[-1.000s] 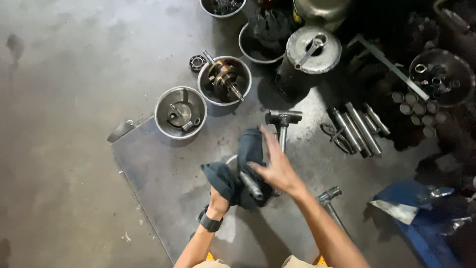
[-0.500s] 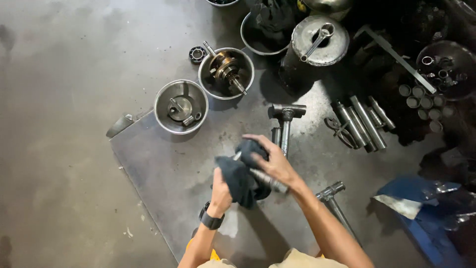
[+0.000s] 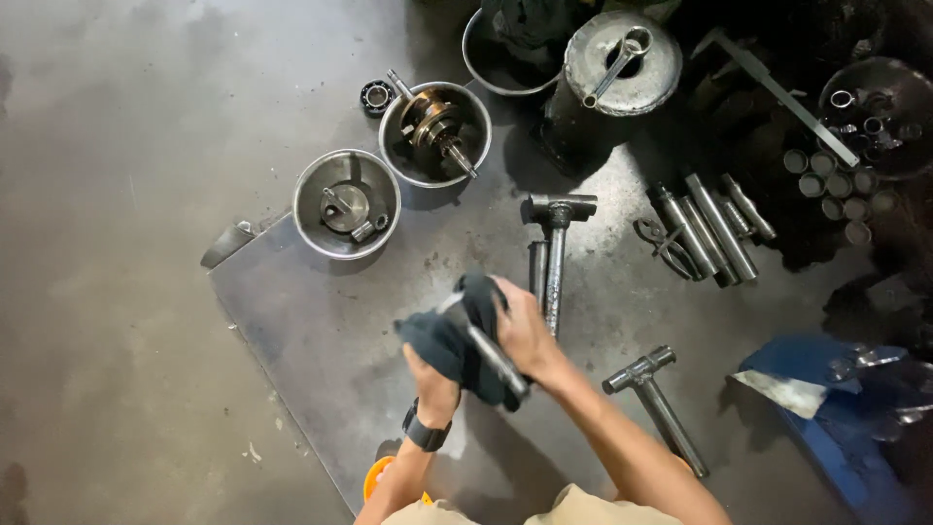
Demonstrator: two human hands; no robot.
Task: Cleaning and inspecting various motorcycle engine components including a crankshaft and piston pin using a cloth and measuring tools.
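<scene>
My left hand [image 3: 429, 379], with a black watch on the wrist, grips a dark cloth [image 3: 449, 342] from below. My right hand [image 3: 522, 329] is closed over the cloth and a slim metal rod [image 3: 494, 357] that runs diagonally through it. Both hands hold the bundle just above a dark metal sheet [image 3: 321, 331] on the floor. Most of the rod is hidden by the cloth and my fingers.
Two steel bowls [image 3: 347, 203] [image 3: 434, 133] with engine parts stand beyond the sheet, a bearing [image 3: 376, 96] beside them. T-shaped tools [image 3: 555, 255] [image 3: 656, 401] lie to the right, then several metal tubes [image 3: 711, 227], a round can [image 3: 620, 60] and a blue item [image 3: 826, 389].
The cloth and rod have shifted slightly in my hands, the right hand sliding along the rod; the view has tilted a little lower over the floor.
</scene>
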